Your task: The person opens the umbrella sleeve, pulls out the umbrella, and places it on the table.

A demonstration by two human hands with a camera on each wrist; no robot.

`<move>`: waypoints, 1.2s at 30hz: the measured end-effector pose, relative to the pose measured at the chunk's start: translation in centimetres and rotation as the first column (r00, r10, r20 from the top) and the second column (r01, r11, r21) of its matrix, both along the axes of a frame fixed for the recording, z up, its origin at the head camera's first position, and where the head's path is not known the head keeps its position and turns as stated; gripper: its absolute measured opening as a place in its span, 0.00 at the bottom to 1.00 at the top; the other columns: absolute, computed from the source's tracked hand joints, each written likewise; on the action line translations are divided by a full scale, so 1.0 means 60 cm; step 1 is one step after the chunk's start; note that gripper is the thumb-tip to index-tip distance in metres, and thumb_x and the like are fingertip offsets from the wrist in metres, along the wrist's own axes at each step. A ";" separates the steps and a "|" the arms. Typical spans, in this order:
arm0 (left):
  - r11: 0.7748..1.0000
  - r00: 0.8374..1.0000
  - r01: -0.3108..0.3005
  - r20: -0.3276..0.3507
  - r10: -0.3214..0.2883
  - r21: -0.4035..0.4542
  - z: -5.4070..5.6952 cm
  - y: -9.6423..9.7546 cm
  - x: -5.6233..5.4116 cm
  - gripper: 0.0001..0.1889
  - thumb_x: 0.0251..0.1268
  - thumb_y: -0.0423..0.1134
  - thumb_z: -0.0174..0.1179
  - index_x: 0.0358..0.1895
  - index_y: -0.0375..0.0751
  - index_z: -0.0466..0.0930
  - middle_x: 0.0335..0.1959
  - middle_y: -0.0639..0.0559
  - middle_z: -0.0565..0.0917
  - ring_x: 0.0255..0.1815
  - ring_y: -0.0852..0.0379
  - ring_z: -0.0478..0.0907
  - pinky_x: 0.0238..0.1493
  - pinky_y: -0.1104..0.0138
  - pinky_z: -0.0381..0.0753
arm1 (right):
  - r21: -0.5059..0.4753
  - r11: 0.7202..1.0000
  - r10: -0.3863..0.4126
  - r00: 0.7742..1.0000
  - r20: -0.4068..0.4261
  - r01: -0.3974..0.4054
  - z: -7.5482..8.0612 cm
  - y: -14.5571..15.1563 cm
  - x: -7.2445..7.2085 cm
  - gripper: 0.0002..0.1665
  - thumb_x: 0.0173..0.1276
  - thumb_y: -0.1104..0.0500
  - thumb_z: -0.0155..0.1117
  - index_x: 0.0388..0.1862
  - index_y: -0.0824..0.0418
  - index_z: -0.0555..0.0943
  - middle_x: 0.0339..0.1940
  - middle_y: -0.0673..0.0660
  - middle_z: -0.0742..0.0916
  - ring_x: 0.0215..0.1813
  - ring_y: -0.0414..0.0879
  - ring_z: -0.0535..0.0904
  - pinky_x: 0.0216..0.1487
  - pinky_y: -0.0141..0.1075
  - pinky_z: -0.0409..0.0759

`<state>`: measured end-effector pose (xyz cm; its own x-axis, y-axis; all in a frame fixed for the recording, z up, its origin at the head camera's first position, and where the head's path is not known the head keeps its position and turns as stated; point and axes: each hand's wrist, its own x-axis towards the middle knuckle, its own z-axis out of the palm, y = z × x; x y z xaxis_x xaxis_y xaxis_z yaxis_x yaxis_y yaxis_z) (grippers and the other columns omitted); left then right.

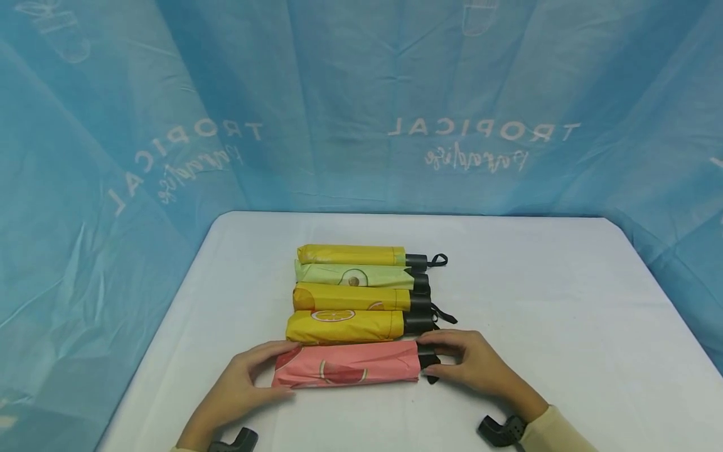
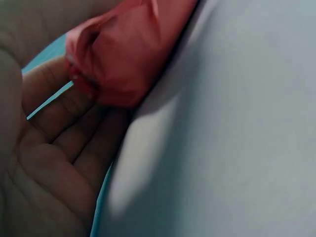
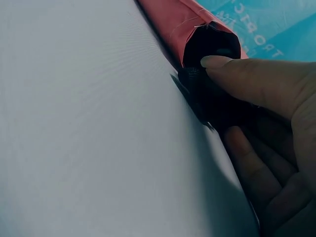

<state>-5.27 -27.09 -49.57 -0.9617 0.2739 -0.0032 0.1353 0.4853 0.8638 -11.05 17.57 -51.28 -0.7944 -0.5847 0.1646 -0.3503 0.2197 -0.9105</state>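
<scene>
A pink folded umbrella (image 1: 361, 365) with a watermelon print lies crosswise on the white table, nearest to me. My left hand (image 1: 243, 383) spans its left end, fingers along the far side and thumb along the near side. In the left wrist view, the fingers (image 2: 74, 108) reach behind the pink cloth end (image 2: 123, 54). At the other end, my right hand (image 1: 471, 364) pinches the black handle (image 1: 427, 355) between thumb and fingers. The right wrist view shows the thumb (image 3: 247, 76) on this handle, with a dark strap beneath.
Behind the pink umbrella lie several folded umbrellas in a stacked row: a yellow one with a citrus slice (image 1: 344, 326), another yellow one (image 1: 350, 297), a green avocado-print one (image 1: 356, 276) and a yellow one (image 1: 350, 255) farthest back. Blue printed curtains (image 1: 395, 125) surround the table (image 1: 565, 301).
</scene>
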 end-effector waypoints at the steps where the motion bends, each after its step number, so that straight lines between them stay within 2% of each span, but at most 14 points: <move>1: 1.000 1.000 -0.003 0.002 0.003 -0.008 0.000 0.002 0.000 0.36 0.49 0.54 0.80 0.65 0.66 0.79 0.63 0.67 0.80 0.69 0.61 0.73 0.67 0.72 0.70 | -0.001 1.000 -0.002 1.000 -0.003 0.002 0.001 -0.001 0.001 0.29 0.62 0.52 0.79 0.62 0.50 0.83 0.59 0.49 0.87 0.60 0.45 0.83 0.57 0.38 0.83; 6: 0.999 1.000 -0.017 -0.004 0.016 -0.052 0.000 0.016 -0.003 0.38 0.46 0.58 0.80 0.66 0.68 0.78 0.64 0.70 0.79 0.69 0.62 0.72 0.67 0.68 0.72 | 0.003 1.000 -0.017 0.998 -0.057 0.017 -0.001 -0.003 0.004 0.30 0.60 0.53 0.81 0.62 0.51 0.83 0.58 0.49 0.87 0.60 0.45 0.83 0.57 0.38 0.83; 14: 0.998 0.994 0.002 -0.109 -0.010 -0.068 0.002 0.026 -0.011 0.32 0.50 0.58 0.79 0.62 0.70 0.81 0.59 0.70 0.82 0.64 0.62 0.76 0.66 0.69 0.74 | 0.067 0.995 -0.066 0.986 -0.156 0.077 -0.002 -0.001 0.003 0.30 0.59 0.53 0.82 0.61 0.47 0.84 0.56 0.44 0.87 0.59 0.43 0.83 0.56 0.36 0.83; 21: 0.993 0.994 -0.048 -0.098 0.037 -0.109 0.001 0.019 -0.005 0.30 0.49 0.61 0.77 0.59 0.72 0.81 0.57 0.72 0.82 0.62 0.64 0.77 0.64 0.67 0.76 | 0.099 0.990 -0.084 0.987 -0.134 0.097 0.004 -0.003 0.006 0.27 0.60 0.47 0.79 0.59 0.44 0.85 0.54 0.41 0.88 0.58 0.42 0.84 0.60 0.34 0.80; 28: 0.993 0.995 -0.041 -0.093 0.031 -0.107 -0.003 0.014 -0.006 0.29 0.49 0.60 0.78 0.59 0.71 0.82 0.56 0.71 0.83 0.62 0.64 0.78 0.64 0.69 0.75 | 0.137 0.981 -0.116 0.979 -0.170 0.140 -0.003 0.011 0.006 0.26 0.61 0.45 0.79 0.59 0.41 0.85 0.54 0.39 0.88 0.58 0.41 0.83 0.60 0.35 0.81; 30: 0.994 0.995 -0.036 -0.092 0.026 -0.101 -0.004 0.014 -0.007 0.29 0.49 0.60 0.78 0.59 0.71 0.82 0.56 0.71 0.83 0.62 0.64 0.78 0.64 0.69 0.75 | 0.142 0.979 -0.124 0.980 -0.154 0.146 -0.004 0.018 0.007 0.27 0.60 0.45 0.79 0.59 0.41 0.85 0.54 0.39 0.87 0.58 0.41 0.83 0.60 0.35 0.81; 36: 0.993 0.989 -0.006 -0.147 -0.012 -0.119 -0.009 0.011 -0.009 0.30 0.50 0.60 0.77 0.60 0.69 0.81 0.56 0.70 0.83 0.60 0.63 0.79 0.63 0.71 0.76 | 0.125 0.983 -0.129 0.988 -0.081 0.138 -0.002 0.036 0.010 0.28 0.60 0.49 0.80 0.60 0.44 0.85 0.56 0.41 0.87 0.60 0.42 0.83 0.59 0.34 0.82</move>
